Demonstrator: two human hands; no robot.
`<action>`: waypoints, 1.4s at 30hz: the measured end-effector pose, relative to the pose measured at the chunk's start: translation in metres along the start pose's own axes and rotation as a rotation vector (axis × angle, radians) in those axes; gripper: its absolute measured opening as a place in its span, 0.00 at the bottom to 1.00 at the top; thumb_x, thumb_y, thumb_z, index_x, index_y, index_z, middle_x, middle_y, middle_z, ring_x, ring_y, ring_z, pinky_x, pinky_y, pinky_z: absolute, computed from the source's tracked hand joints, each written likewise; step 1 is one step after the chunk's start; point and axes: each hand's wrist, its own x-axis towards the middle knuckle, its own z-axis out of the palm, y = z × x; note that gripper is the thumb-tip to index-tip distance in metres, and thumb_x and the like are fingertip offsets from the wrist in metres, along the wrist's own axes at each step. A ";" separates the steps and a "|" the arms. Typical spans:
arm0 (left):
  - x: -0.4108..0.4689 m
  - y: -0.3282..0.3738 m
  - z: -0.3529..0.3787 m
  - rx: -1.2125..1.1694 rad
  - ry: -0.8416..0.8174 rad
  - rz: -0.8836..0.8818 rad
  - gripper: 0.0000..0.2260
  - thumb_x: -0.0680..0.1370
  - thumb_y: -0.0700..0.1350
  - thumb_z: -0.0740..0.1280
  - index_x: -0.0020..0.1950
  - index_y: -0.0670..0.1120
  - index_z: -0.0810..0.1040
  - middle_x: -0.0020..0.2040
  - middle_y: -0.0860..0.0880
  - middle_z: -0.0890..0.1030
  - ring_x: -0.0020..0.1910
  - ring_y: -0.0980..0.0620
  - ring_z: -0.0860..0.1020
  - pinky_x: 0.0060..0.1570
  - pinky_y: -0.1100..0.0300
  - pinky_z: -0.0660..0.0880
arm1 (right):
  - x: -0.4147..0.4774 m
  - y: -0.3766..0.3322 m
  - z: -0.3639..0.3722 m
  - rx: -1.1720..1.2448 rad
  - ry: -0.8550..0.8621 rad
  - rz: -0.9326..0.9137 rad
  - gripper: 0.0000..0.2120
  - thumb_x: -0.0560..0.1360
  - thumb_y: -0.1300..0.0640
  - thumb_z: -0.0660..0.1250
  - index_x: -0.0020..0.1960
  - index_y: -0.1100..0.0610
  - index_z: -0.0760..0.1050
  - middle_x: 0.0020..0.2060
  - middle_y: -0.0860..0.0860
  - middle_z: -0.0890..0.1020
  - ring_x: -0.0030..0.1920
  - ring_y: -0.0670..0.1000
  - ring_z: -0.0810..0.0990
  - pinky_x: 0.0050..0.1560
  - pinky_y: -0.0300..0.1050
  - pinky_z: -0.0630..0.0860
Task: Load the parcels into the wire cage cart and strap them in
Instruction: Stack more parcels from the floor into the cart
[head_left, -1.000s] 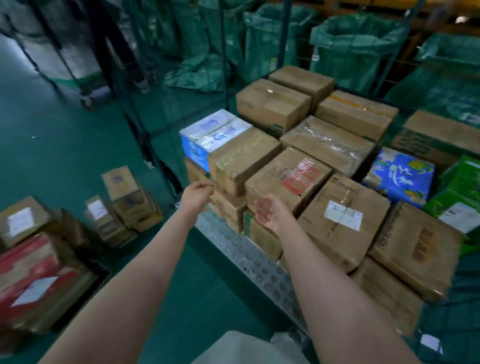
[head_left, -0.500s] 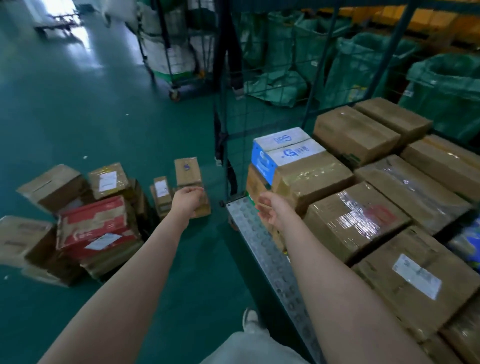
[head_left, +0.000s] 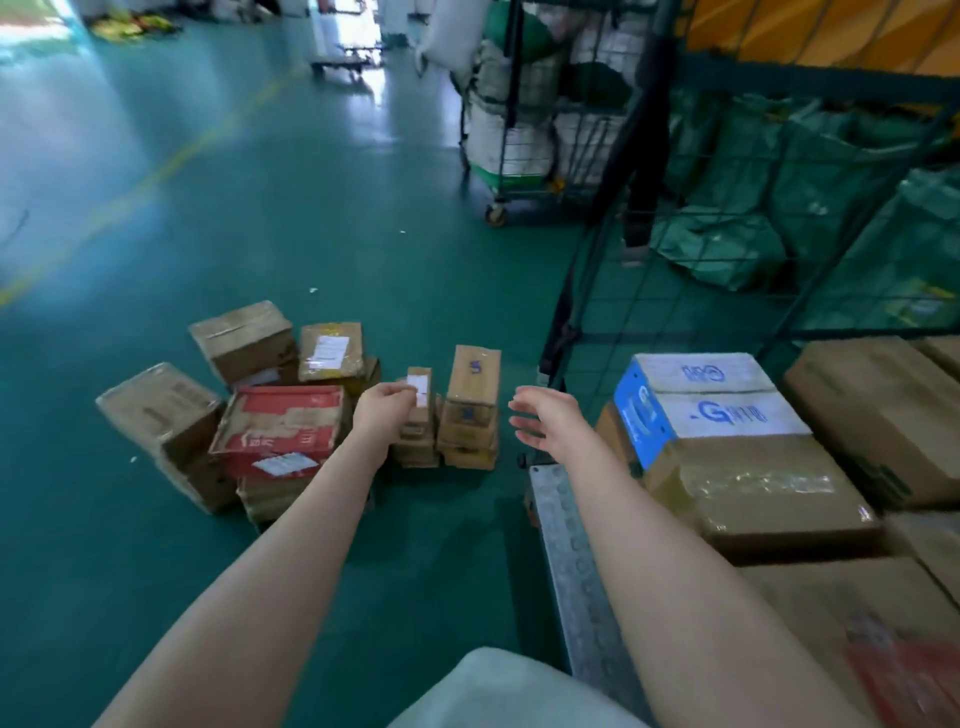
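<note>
Cardboard parcels lie in a heap on the green floor: a red box, brown boxes and two narrow stacks. My left hand hovers in front of the thinner stack, fingers loosely curled, holding nothing. My right hand is spread open in the air beside the stacks. At the right stands the wire cage cart, its metal floor edge near me, filled with parcels, among them a blue-and-white box and a taped brown box.
Another wheeled cage with white sacks stands further back. Green bags lie behind the cart's mesh wall. Open green floor with a yellow line stretches to the left and ahead.
My view has swung left from the loaded cart to the heap on the floor. Both hands have left the cart's parcels and reached out toward the floor stacks; the right hand has opened.
</note>
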 end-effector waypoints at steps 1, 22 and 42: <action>0.002 0.000 -0.002 -0.013 0.008 -0.012 0.12 0.78 0.41 0.62 0.60 0.44 0.78 0.56 0.45 0.79 0.54 0.47 0.76 0.47 0.58 0.71 | 0.005 -0.002 0.004 -0.017 -0.010 0.009 0.07 0.76 0.64 0.64 0.53 0.57 0.75 0.39 0.51 0.79 0.36 0.49 0.77 0.36 0.41 0.74; 0.128 -0.040 -0.202 -0.150 0.294 -0.199 0.09 0.78 0.39 0.60 0.55 0.45 0.77 0.44 0.48 0.78 0.40 0.52 0.75 0.37 0.59 0.72 | 0.078 0.005 0.269 -0.264 -0.241 0.152 0.04 0.78 0.62 0.62 0.51 0.57 0.75 0.40 0.52 0.79 0.36 0.49 0.76 0.33 0.42 0.73; 0.283 -0.067 -0.440 -0.027 0.277 -0.279 0.07 0.78 0.39 0.60 0.50 0.47 0.76 0.61 0.46 0.77 0.52 0.49 0.74 0.44 0.59 0.69 | 0.110 0.028 0.573 -0.331 -0.274 0.295 0.12 0.77 0.63 0.63 0.60 0.62 0.74 0.39 0.53 0.78 0.38 0.50 0.77 0.43 0.45 0.76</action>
